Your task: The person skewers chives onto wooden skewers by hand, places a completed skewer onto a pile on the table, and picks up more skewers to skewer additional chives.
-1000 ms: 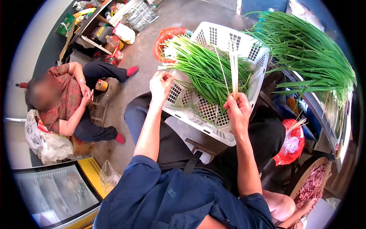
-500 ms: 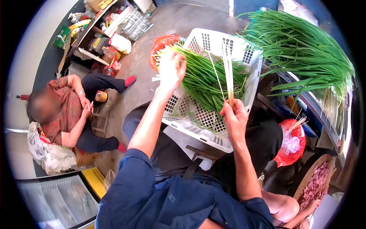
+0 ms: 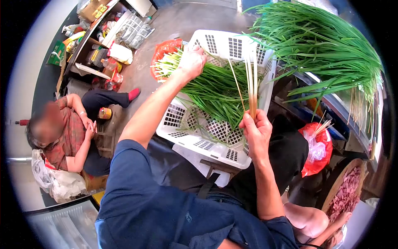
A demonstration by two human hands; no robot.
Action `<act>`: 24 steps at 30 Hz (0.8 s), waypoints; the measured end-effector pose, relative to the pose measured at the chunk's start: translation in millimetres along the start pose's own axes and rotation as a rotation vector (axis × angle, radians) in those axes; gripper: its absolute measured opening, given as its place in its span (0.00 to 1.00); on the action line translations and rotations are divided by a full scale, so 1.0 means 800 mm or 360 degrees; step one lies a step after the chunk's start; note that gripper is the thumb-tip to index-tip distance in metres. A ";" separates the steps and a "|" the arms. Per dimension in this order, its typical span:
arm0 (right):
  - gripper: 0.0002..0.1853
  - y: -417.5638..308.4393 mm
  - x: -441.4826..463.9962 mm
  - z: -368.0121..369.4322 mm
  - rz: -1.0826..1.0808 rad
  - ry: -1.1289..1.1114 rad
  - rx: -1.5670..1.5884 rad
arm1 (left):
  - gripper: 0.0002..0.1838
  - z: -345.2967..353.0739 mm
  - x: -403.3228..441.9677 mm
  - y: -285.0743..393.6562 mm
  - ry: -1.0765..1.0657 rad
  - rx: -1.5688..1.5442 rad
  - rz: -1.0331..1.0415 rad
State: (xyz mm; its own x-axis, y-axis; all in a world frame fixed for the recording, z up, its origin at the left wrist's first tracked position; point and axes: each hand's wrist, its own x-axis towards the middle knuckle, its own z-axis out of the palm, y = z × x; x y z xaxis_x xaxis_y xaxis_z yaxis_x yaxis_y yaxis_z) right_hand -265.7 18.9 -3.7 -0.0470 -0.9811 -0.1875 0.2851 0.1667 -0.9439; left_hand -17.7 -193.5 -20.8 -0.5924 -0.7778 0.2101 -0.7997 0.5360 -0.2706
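Observation:
My left hand (image 3: 192,62) is over the far left of a white plastic basket (image 3: 203,146), with its fingers curled down at the garlic chives (image 3: 207,89). Whatever those fingertips pinch is hidden. The chives lie in the basket with their pale stem ends pointing left, past the rim. Upright in my right hand (image 3: 257,130) is a small bundle of thin bamboo skewers (image 3: 253,89). One skewer leans away from the others to the left. This hand is closed round their lower ends, above the basket's right side.
A large heap of chives (image 3: 315,45) on skewers lies at the right. Below it is a red bag (image 3: 317,149) with more skewers. A round tray (image 3: 327,182) holds reddish pieces. At left sits another person (image 3: 74,141), near a cluttered shelf (image 3: 93,54).
My left hand has shifted from the pale stem ends toward the basket's far left corner. The basket appears further left as the view moves. My right hand keeps hold of the skewers.

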 end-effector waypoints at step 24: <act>0.05 0.000 -0.019 0.007 0.0085 -0.0211 0.0094 | 0.11 -0.138 -0.155 0.044 0.0583 -0.2997 -0.1088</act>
State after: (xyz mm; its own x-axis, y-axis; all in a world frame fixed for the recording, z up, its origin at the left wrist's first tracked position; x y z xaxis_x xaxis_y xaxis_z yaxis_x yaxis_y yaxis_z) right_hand -259.7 33.2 0.7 0.0956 -0.9760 -0.1957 0.3399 0.2168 -0.9151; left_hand 16.9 -41.5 47.5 -0.0071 -0.9991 0.0406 0.1970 0.0384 0.9797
